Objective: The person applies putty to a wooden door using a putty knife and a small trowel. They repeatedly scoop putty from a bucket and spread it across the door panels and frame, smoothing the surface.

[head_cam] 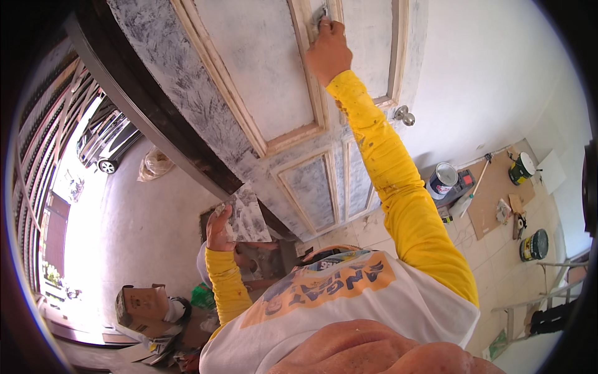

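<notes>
My right hand is raised against a panelled door and grips a small putty knife. Its blade is at the narrow strip between the two upper panels, largely hidden by my fingers. Grey-white filler is smeared unevenly over the door, while the panel mouldings show bare wood. Lower and to the left, my left hand holds a flat square plate smeared with white and grey filler. The plate is near the door's hinge-side edge. A round metal doorknob sits to the right of my right forearm.
A person is low down behind my left arm. Paint cans, a bucket and cardboard lie on the tiled floor at right. A ladder stands beside someone's dark-trousered legs. At lower left is a cardboard box.
</notes>
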Available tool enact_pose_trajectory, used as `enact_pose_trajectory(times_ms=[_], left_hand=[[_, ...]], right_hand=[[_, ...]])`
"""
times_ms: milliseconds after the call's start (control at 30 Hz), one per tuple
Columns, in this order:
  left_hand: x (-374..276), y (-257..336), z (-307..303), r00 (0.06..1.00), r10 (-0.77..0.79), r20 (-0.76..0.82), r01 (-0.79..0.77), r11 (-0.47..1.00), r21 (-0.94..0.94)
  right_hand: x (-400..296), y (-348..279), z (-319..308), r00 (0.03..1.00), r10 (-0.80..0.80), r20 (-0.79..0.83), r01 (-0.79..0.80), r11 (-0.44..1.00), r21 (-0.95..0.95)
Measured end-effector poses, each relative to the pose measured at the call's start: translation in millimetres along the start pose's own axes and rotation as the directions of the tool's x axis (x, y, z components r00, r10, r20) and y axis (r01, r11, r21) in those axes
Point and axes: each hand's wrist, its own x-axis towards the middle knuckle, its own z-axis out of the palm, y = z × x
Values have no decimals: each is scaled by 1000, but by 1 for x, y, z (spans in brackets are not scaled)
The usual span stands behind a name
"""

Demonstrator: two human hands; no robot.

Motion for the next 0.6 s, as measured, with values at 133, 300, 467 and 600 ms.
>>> enact_pose_trajectory(times_ms=[133,300,467,600], left_hand=[[-4,6,6,998,-69,-9,67,993,-97],[-3,9,14,964,-264,17,249,887,-388],[-9,10,17,967,-247,64,252,884,-394],[-11,8,16,973,-229,1,219,928,-300]], right_hand=[[2,0,-1,996,56,75,-57,998,12],[2,-6,-1,999,12,53,-13,1000,21],[5,-10,-1,999,32,25,-32,999,6],[11,-11,1,1000,12,-15,-12,1000,2]])
